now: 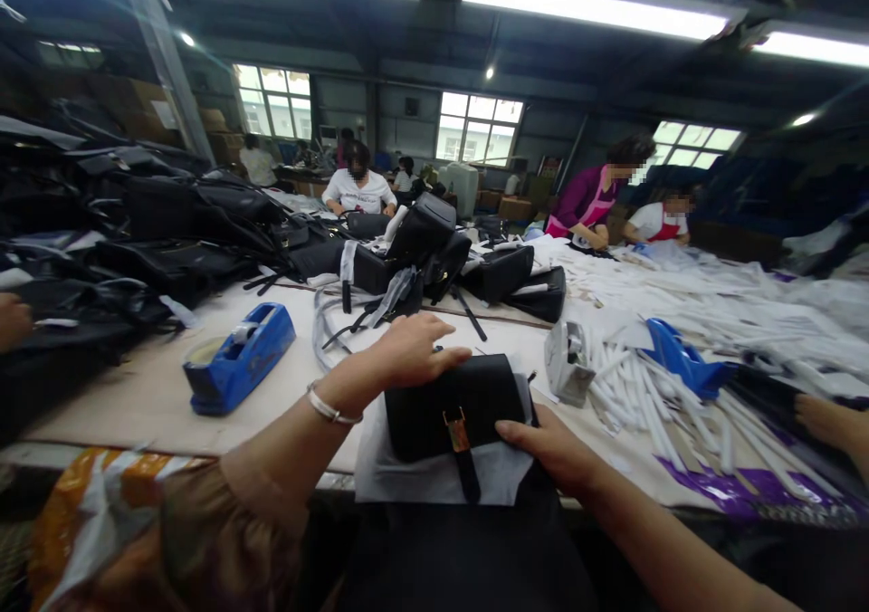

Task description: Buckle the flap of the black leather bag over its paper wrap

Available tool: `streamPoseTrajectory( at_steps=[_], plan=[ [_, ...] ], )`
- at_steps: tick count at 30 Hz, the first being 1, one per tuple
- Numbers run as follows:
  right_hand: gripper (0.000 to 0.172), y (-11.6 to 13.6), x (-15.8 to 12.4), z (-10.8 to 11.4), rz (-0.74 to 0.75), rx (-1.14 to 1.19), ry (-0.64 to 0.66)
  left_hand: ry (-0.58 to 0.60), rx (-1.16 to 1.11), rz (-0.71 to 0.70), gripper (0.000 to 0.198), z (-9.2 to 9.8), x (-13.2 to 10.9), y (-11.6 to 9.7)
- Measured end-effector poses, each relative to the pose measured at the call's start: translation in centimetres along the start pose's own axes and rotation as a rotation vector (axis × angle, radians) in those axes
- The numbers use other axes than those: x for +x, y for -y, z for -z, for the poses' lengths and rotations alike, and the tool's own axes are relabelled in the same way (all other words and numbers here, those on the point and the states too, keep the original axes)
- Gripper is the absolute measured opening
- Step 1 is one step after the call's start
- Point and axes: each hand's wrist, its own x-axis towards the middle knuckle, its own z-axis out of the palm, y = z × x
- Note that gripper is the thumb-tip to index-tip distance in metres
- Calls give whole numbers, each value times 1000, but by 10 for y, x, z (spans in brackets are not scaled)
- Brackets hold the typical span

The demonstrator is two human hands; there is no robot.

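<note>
A black handbag (448,404) with a gold clasp and a short black strap tab is in front of me at the table edge. White tissue paper (386,476) shows beneath its flap and out at the sides. My right hand (543,440) grips the bag's right side, thumb on the front and the other fingers hidden behind. Over the bag's top left edge is my left hand (421,349), its fingers stretched out and thumb apart; whether it touches the bag I cannot tell. A silver bangle (329,406) circles my left wrist.
A blue tape dispenser (241,358) stands left, a grey dispenser (568,363) and a blue one (689,358) right, by white rolled strips (638,399). Black bags (421,232) pile up behind. Co-workers (587,200) sit across; other people's hands (832,417) reach in at both sides.
</note>
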Motion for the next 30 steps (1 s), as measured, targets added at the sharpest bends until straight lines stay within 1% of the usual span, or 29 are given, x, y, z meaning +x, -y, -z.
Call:
streamPoseTrajectory(
  at_steps=[1,3,4,5,7,10,13,17,19,21,24,25,26,27,29,30],
  plan=[
    [49,5,1,-3,26,-30,26,149,-45,-46,64,9,13,-5],
    [47,14,0,-7,82,-85,74,435,-116,-98,65,18,35,-11],
    [46,17,-1,-8,102,-109,89,544,-131,-101,66,18,43,-12],
    [45,20,-2,-9,110,-130,101,624,-135,-98,65,17,50,-11],
    [44,24,-6,-9,96,-161,113,708,-142,-71,65,12,57,-10],
    [47,24,-10,-7,67,-158,107,745,-207,-20,60,5,56,-11],
    [52,20,-12,-6,31,-61,107,685,-255,16,55,1,50,-18],
    [51,19,-11,-7,-102,247,139,592,-203,-4,48,-5,43,-27],
    [49,22,-9,-9,-168,337,134,563,-176,-25,46,-8,43,-31],
    [46,24,-8,-12,-197,329,116,539,-167,-47,45,-10,43,-35],
    [46,22,-6,-12,-184,254,90,512,-154,-65,46,-13,41,-37],
    [46,20,-6,-11,-181,240,83,479,-135,-72,47,-14,38,-37],
    [47,17,-7,-10,-179,233,68,418,-108,-86,49,-16,32,-36],
    [47,14,-8,-8,-178,232,53,321,-74,-96,52,-19,25,-33],
    [48,7,-12,-2,-181,249,16,69,-7,-66,66,-30,2,-25],
    [47,3,-15,0,-185,263,-2,-56,6,-16,77,-37,-13,-20]
  ],
)
